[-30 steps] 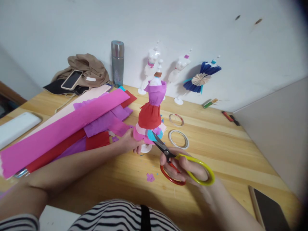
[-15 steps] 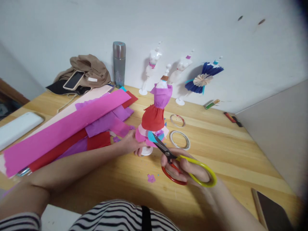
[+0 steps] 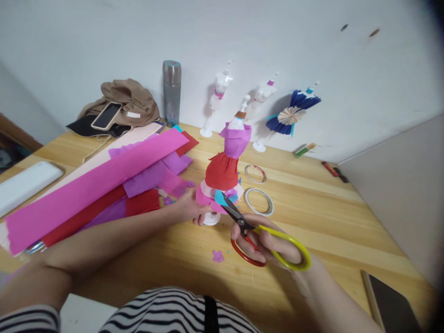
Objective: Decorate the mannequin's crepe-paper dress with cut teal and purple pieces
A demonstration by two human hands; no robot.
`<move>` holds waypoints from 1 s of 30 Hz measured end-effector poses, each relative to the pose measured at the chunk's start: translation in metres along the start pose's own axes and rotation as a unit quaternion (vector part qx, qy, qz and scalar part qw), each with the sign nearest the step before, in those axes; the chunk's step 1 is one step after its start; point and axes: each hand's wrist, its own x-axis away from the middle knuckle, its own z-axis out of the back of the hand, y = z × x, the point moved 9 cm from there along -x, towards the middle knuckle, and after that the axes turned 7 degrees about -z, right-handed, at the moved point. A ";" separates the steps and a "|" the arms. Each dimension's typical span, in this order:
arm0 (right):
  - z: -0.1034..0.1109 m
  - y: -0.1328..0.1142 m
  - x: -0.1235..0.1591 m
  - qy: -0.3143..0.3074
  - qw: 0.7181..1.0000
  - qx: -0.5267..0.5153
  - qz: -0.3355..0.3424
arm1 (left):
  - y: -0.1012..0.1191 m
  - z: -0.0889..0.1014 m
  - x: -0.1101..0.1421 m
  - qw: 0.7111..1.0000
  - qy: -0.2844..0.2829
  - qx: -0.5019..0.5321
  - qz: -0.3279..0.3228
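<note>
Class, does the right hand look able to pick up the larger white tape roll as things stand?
Probably not: the white tape roll lies uncovered nearby, but the right hand has its fingers through the handles of the scissors.

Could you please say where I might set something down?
On the table, bare wood lies between the tape rolls, right forearm and dark tablet. Paper crowds the left side; the dressed figure and scissors occupy the middle.

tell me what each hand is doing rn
Left hand: closed, holding the small mannequin in a purple and red paper dress.
Right hand: holding the black-bladed scissors with yellow and red handles.
</note>
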 end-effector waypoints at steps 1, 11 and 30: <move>0.000 0.000 0.000 0.000 1.000 0.001 0.000 | 0.001 0.000 0.000 1.000 -0.001 -0.004 -0.002; -0.002 -0.001 0.000 0.013 1.000 0.001 0.002 | 0.003 -0.001 0.001 1.000 -0.007 -0.024 -0.009; 0.003 0.003 0.003 -0.001 1.000 0.013 0.000 | 0.004 -0.003 0.002 1.000 -0.007 -0.018 -0.015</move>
